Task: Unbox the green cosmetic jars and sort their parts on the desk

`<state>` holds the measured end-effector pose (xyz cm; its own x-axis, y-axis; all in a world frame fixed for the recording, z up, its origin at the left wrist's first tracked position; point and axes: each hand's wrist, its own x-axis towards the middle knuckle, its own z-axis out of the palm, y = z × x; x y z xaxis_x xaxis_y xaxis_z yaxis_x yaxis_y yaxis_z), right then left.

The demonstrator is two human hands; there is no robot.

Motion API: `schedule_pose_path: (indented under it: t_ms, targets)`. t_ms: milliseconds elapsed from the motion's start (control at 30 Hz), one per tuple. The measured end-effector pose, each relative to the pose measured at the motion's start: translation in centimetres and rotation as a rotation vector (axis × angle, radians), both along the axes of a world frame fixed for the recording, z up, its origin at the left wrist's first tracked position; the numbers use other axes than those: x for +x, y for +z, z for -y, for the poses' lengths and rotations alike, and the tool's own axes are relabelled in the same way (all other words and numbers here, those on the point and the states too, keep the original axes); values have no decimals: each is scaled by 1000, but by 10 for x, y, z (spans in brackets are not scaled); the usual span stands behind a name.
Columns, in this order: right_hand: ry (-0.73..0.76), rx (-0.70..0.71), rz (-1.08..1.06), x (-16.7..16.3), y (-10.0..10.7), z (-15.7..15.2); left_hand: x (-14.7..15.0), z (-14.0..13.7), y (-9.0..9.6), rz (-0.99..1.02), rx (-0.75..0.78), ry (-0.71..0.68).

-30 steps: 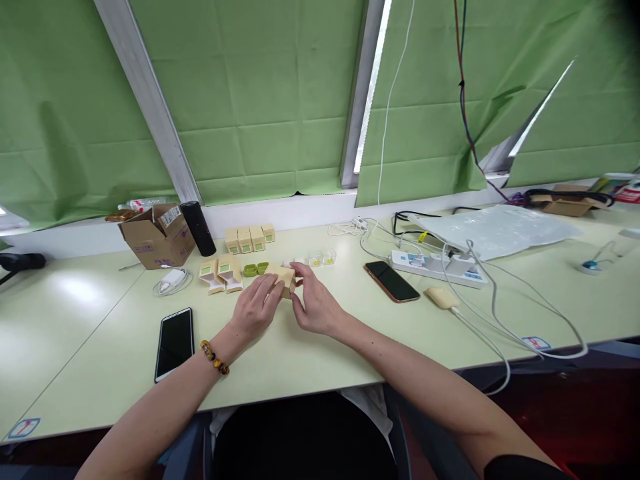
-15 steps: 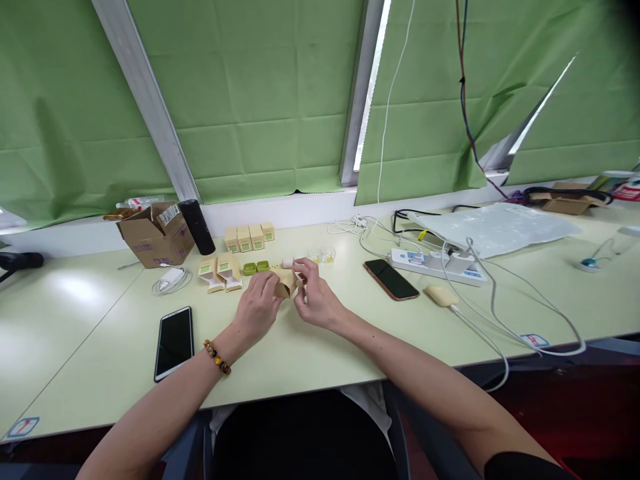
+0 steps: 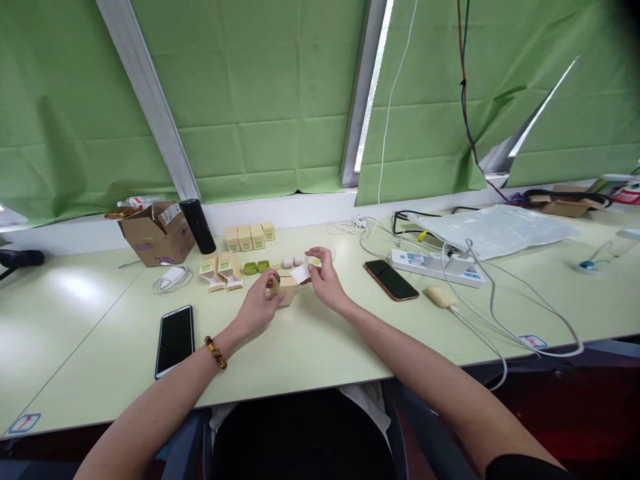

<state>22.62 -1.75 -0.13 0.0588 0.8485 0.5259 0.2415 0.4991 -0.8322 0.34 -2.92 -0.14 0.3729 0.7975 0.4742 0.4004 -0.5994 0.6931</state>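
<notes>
A small kraft cardboard box (image 3: 287, 291) is gripped by my left hand (image 3: 259, 303), which wears a beaded bracelet (image 3: 215, 352). My right hand (image 3: 325, 280) pinches a small white piece of paper (image 3: 301, 274) beside the top of that box; whether the paper is joined to the box I cannot tell. Just beyond the hands lie two small green cases (image 3: 257, 267) and small pale cylinders (image 3: 293, 262). Two more kraft boxes (image 3: 220, 271) with open ends lie left of the green cases.
Several closed kraft boxes (image 3: 250, 237) stand in a row at the back. A phone (image 3: 175, 341) lies at left, another phone (image 3: 391, 279) at right. Farther right are a power strip (image 3: 435, 265), a cream charger (image 3: 441, 296) and loose cables. A cardboard carton (image 3: 159, 240) and black cylinder (image 3: 197, 227) stand back left.
My right hand has moved slightly up and right from the box, and a white paper piece now shows in its fingers. The box in my left hand has turned more upright.
</notes>
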Motion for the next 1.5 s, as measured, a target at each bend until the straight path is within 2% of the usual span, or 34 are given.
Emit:
schedule_pose_path:
  t_ms: [133,233,433,600,833,933,1100,1233,1400,1500]
  targets:
    - [-215,269,242,4,0,0,2,3,0,42,-39,7]
    - [-241,380,354,6,1,2,3,2,-2,53,-41,6]
    - [-173,467,566,3,-1,7,1,-3,-7,24,39,12]
    - [-106,450,712,-3,0,13,-2,-7,-13,-51,139,69]
    - [-125,512,664,-7,4,21,-3,-7,-12,-94,191,122]
    - [-141,473,660,-8,3,22,-2,-3,-9,-134,259,138]
    - [-199,343,677,-12,0,21,2,9,-2,-248,479,133]
    - [-222,217,639,-18,0,23,4,12,-4,-373,637,133]
    - [-174,83,512,-27,-5,22,5,11,-9,-471,662,143]
    - [-113,38,331,-26,-9,16,5,10,-8,-490,620,161]
